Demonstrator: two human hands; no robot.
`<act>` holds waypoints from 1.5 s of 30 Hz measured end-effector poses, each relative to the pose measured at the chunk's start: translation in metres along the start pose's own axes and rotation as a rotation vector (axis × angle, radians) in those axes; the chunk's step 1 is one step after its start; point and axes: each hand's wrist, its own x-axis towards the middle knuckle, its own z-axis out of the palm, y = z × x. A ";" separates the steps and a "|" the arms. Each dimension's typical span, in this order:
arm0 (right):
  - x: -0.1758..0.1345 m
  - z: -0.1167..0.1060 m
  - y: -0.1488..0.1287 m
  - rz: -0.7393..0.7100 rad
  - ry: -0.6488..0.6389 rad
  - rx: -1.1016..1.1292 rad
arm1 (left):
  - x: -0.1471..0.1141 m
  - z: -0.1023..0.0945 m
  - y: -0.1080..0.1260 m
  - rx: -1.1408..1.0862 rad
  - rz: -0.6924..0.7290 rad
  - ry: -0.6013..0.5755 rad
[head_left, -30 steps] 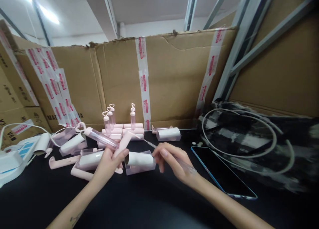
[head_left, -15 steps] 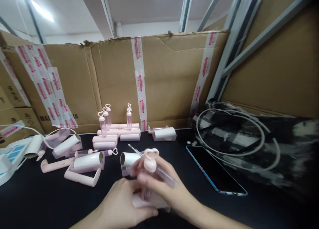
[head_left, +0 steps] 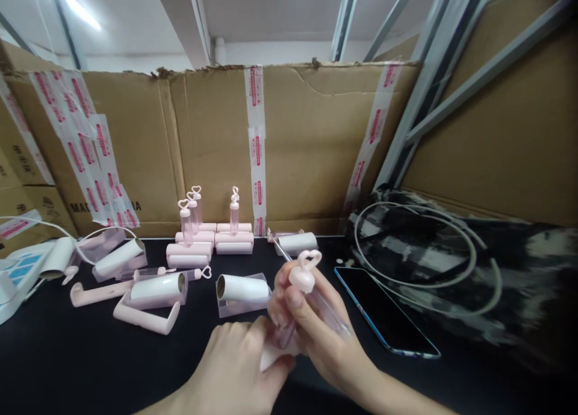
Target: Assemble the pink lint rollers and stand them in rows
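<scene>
A pale pink lint roller [head_left: 301,279] with a heart-shaped loop on its end is upright between my two hands, low in the middle of the view. My left hand [head_left: 246,361] is closed around its roller end, which my fingers mostly hide. Around the handle, my right hand [head_left: 316,318] is closed, thumb just below the pink cap. The same hand also keeps a screwdriver [head_left: 283,250], its thin metal shaft pointing up and left and its see-through handle crossing the palm. Behind my hands lies a white sticky roll [head_left: 244,288] in a see-through cover.
Several assembled lint rollers [head_left: 189,252] stand against the cardboard wall [head_left: 212,132]. Loose pink parts [head_left: 147,320] and white rolls [head_left: 156,287] lie on the left. To the right are a phone [head_left: 383,312] and a coiled white cable [head_left: 474,264] on a dark patterned bundle.
Both hands have moved slightly right with the lint roller, and the right hand has risen. The white roll behind them now shows fully. The screwdriver shaft points more steeply upward.
</scene>
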 end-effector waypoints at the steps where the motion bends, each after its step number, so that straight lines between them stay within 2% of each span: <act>1: 0.000 0.001 -0.001 0.011 0.036 0.039 | 0.001 0.003 0.002 -0.022 0.001 -0.038; 3: 0.003 0.001 -0.002 0.082 0.088 0.108 | 0.004 0.007 0.006 -0.068 -0.009 -0.142; 5: 0.008 0.000 -0.003 0.156 0.113 0.115 | 0.008 0.011 0.010 -0.053 -0.007 -0.177; 7: 0.015 -0.001 -0.006 0.134 0.136 0.060 | 0.014 0.013 0.014 0.075 0.028 -0.094; 10: 0.031 0.000 -0.014 -0.068 0.211 -0.047 | 0.025 0.013 0.021 0.322 0.072 0.097; 12: 0.043 0.001 -0.019 -0.165 0.235 -0.056 | 0.033 0.007 0.025 0.355 0.081 0.176; 13: 0.049 0.001 -0.022 -0.167 0.223 -0.034 | 0.037 0.003 0.027 0.324 0.075 0.191; 18: 0.079 0.004 -0.021 0.022 0.097 0.044 | 0.054 -0.017 0.023 0.111 -0.040 0.071; 23: 0.101 0.012 -0.015 -0.088 0.184 0.047 | 0.066 -0.029 0.019 0.137 -0.050 0.228; 29: 0.118 0.012 -0.007 -0.028 0.145 -0.025 | 0.072 -0.039 0.016 0.084 -0.167 0.093; 35: 0.138 0.014 -0.005 -0.118 0.211 -0.104 | 0.082 -0.035 0.017 0.184 -0.158 0.238; 41: 0.140 -0.002 0.003 0.002 0.152 -0.314 | 0.084 -0.043 0.014 0.192 -0.155 0.112; 43: 0.145 -0.002 0.006 -0.006 0.181 -0.383 | 0.088 -0.044 0.015 0.211 -0.160 0.116; 45: 0.155 -0.003 0.000 -0.066 0.235 -0.443 | 0.088 -0.036 0.017 0.261 -0.162 0.141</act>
